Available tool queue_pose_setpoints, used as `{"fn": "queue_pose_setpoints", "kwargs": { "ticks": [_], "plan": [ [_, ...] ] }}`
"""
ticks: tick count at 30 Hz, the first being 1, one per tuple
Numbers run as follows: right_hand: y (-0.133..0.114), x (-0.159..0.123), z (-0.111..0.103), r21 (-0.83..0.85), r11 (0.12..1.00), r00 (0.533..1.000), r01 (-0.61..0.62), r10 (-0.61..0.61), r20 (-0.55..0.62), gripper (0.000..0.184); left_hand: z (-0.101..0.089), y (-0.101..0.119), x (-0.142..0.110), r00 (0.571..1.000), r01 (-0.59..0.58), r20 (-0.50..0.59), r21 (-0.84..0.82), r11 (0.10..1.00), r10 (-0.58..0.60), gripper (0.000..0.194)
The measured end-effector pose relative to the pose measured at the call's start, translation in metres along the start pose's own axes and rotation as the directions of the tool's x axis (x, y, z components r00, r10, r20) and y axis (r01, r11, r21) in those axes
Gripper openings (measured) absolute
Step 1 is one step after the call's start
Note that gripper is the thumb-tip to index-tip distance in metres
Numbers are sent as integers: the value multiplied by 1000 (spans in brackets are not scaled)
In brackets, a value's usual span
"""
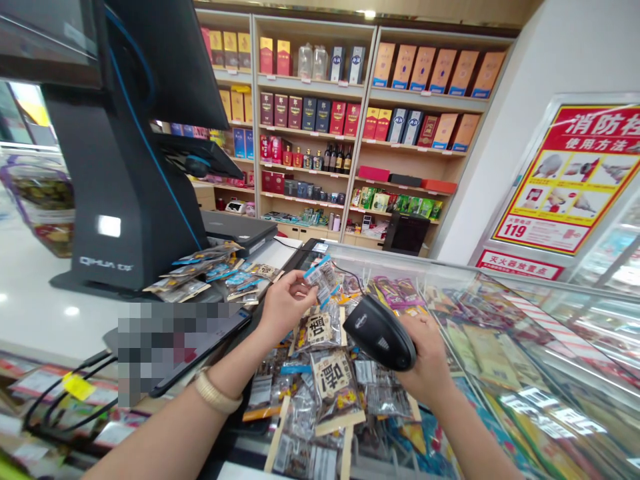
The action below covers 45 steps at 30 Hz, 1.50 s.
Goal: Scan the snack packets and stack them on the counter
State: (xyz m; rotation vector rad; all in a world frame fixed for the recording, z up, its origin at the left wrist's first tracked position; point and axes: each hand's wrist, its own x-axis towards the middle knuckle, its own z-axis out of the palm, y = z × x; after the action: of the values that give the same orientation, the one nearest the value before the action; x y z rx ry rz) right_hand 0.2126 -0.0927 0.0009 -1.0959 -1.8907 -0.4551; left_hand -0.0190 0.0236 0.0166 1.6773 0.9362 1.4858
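My left hand (286, 305) pinches a small snack packet (323, 279) with blue edges, its printed label side showing. Wrapped round the handle of a black barcode scanner (381, 333) is my right hand (427, 357). The scanner's head points left toward the packet, a short gap apart. Beneath both hands lies a pile of clear snack packets (336, 387) with cream or blue edges, on the glass counter. Another heap of similar packets (240, 277) sits left of my left hand, by the foot of the register.
A black checkout terminal (125, 180) stands on the white counter at the left, with a phone-like device (200, 353) in front. The glass display case (500, 320) holds bagged goods at the right. Shelves of boxed bottles (310, 113) line the back wall, beside a red-and-yellow sign (570, 173).
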Motion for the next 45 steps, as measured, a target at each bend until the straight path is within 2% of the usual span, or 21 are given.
{"fn": "queue_pose_setpoints", "kwargs": {
  "ticks": [6,12,14,17,19,20,21,23,25,26,28,30,32,34,37,41,43,45],
  "plan": [
    [0,1,1,8,999,999,-48,48,-4,11,2,-5,-4,988,-152,16,126,980,151,19],
    [2,1,0,-42,998,995,-38,34,-93,16,2,-4,-6,957,-289,58,210,934,283,12],
    [6,0,-3,-65,998,983,-22,9,-186,17,0,-1,-7,920,-388,159,239,890,358,8],
    [12,-1,-6,-87,996,951,-24,-4,-311,23,-3,5,-9,811,-532,405,211,820,422,10],
    [15,-2,-7,-96,995,942,-38,4,-335,29,-7,7,-9,748,-561,522,167,811,410,22],
    [16,-3,-7,-98,994,942,-39,4,-334,29,-9,7,-7,740,-555,543,162,816,397,25],
    [17,-3,-7,-100,994,943,-37,2,-332,27,-11,7,-5,760,-543,523,186,819,385,26],
    [17,-4,-5,-103,994,949,-29,-5,-316,21,-18,3,2,858,-481,379,357,800,347,25],
    [17,-4,-4,-107,994,955,-25,-8,-298,14,-27,-4,10,947,-313,155,631,709,280,28],
    [16,-5,-3,-107,994,958,-25,-7,-287,12,-33,-8,14,971,-191,53,751,632,232,29],
    [15,-5,-3,-101,994,964,-31,3,-267,9,-44,-18,20,992,31,-83,887,460,94,31],
    [14,-5,-3,-93,995,966,-41,16,-259,7,-54,-28,24,987,156,-138,928,340,-77,35],
    [15,-6,-2,-91,995,966,-47,22,-257,7,-61,-40,26,968,203,-151,939,278,-200,38],
    [15,-6,-2,-98,994,966,-48,21,-258,11,-65,-49,28,961,210,-153,947,245,-230,43],
    [15,-6,-2,-112,992,966,-50,20,-259,16,-67,-56,28,967,208,-163,950,235,-197,48],
    [15,-4,-2,-114,993,965,-26,-4,-262,16,-63,-44,26,977,208,-183,939,275,-113,49],
    [14,-3,-2,-114,993,965,-17,-13,-261,16,-59,-35,26,986,153,-165,922,355,2,50],
    [14,-3,-1,-116,993,966,-22,-9,-260,16,-56,-27,28,978,46,-144,859,511,154,48]
  ]
}}
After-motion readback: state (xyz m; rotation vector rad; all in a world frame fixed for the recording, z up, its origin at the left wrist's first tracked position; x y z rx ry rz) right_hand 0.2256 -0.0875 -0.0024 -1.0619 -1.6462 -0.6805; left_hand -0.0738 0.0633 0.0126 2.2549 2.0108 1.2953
